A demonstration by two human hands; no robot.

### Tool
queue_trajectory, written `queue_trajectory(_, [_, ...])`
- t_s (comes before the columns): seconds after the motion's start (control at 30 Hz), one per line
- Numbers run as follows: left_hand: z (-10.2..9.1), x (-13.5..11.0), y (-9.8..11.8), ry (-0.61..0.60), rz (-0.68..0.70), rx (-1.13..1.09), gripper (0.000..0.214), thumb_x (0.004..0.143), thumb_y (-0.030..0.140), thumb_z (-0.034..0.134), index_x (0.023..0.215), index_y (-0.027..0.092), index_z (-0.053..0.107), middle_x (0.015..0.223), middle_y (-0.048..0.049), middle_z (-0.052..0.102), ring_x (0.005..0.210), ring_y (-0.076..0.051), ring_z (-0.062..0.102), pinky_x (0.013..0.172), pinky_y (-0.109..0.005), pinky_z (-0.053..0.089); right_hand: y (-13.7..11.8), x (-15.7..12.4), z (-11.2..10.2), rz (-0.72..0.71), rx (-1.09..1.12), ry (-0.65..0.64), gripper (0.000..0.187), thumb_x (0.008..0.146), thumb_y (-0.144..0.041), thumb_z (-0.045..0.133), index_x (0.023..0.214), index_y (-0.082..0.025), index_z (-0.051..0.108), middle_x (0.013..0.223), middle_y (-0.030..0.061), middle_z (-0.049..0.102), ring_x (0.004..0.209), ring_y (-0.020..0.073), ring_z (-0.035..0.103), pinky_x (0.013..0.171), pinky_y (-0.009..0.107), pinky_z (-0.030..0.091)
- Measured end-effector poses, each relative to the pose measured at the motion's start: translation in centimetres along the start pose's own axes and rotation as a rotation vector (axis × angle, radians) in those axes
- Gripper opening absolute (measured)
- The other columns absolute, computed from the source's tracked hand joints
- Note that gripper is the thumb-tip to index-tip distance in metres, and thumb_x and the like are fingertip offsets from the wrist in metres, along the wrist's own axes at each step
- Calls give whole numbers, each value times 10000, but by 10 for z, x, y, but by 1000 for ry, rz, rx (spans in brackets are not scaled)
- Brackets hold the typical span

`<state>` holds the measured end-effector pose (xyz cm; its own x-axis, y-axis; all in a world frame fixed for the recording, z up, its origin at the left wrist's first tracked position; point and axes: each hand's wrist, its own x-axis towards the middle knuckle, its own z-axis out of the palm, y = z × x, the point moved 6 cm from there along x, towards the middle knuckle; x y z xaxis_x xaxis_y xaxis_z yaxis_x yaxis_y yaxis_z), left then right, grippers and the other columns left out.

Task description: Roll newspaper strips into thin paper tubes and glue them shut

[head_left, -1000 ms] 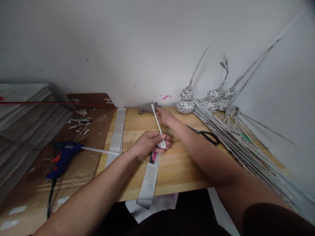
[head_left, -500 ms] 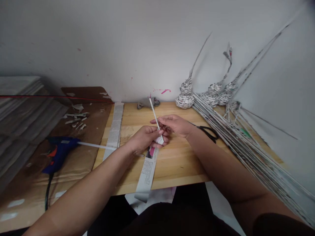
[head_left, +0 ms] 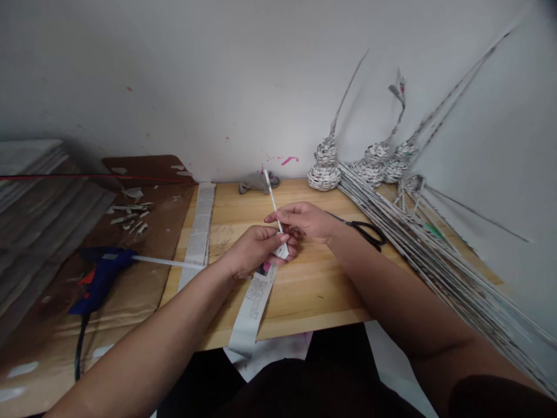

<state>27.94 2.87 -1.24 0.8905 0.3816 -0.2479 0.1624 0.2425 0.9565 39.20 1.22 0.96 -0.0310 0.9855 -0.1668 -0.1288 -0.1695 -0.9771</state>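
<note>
Between my hands a newspaper strip (head_left: 253, 302) is partly rolled into a thin paper tube (head_left: 271, 194) that points up and away from me. My left hand (head_left: 256, 247) pinches the strip where it winds into the tube, thumb on top. My right hand (head_left: 307, 222) has its thumb and fingers closed round the tube just above that spot. From my left hand the flat, printed tail of the strip runs down toward me and over the table's front edge. Some of my right fingertips are hidden behind the paper.
At left, a blue glue gun (head_left: 104, 276) lies on cardboard (head_left: 143, 290) near paper scraps (head_left: 130, 217). A stack of newspaper strips (head_left: 201, 220) is beside it. Black scissors (head_left: 368, 232), long paper tubes (head_left: 391, 232) and woven paper gourds (head_left: 324, 174) are at right. A grey cloth (head_left: 252, 183) lies by the wall.
My right fingers have shifted slightly on the tube. The strip's tail has swung a little left. The whole view has moved slightly.
</note>
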Motion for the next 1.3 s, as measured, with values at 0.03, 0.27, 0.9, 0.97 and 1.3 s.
queue_trajectory(0.03, [0, 0, 0, 0, 1, 6, 380, 798, 491, 693, 918, 131, 713, 817, -79, 719, 718, -147, 666, 611, -244, 515, -1, -1, 1, -4, -12, -16, 370, 738, -446, 763, 889, -112, 708, 537, -41, 557, 436, 53, 460, 394, 175, 319])
queue_trajectory(0.27, [1, -1, 2, 16, 2, 71, 371, 812, 498, 669, 911, 144, 718, 835, -77, 717, 754, -154, 663, 635, -254, 505, -7, -2, -4, -58, -11, 60, 340, 696, -428, 802, 726, -133, 635, 480, -61, 510, 404, 42, 391, 386, 181, 258])
queue_trajectory(0.9, [4, -1, 1, -31, 18, 89, 339, 845, 464, 642, 917, 142, 721, 853, -75, 713, 799, -163, 642, 719, -300, 516, -12, -4, -8, -73, -5, 83, 338, 660, -414, 820, 657, -133, 631, 479, -66, 468, 432, 41, 348, 404, 194, 235])
queue_trajectory(0.97, [4, -1, 1, -25, 12, 93, 338, 854, 461, 628, 912, 141, 721, 848, -76, 710, 800, -166, 644, 725, -308, 519, -11, -5, -7, -56, -10, 61, 355, 666, -441, 816, 696, -131, 646, 511, -54, 502, 443, 43, 371, 407, 190, 244])
queue_trajectory(1.3, [3, -1, 3, -18, 22, 92, 352, 844, 480, 641, 905, 145, 730, 877, -86, 723, 831, -170, 657, 737, -302, 533, -10, -5, -6, -86, -40, 87, 377, 633, -439, 843, 678, -134, 625, 507, -60, 510, 435, 45, 387, 405, 191, 262])
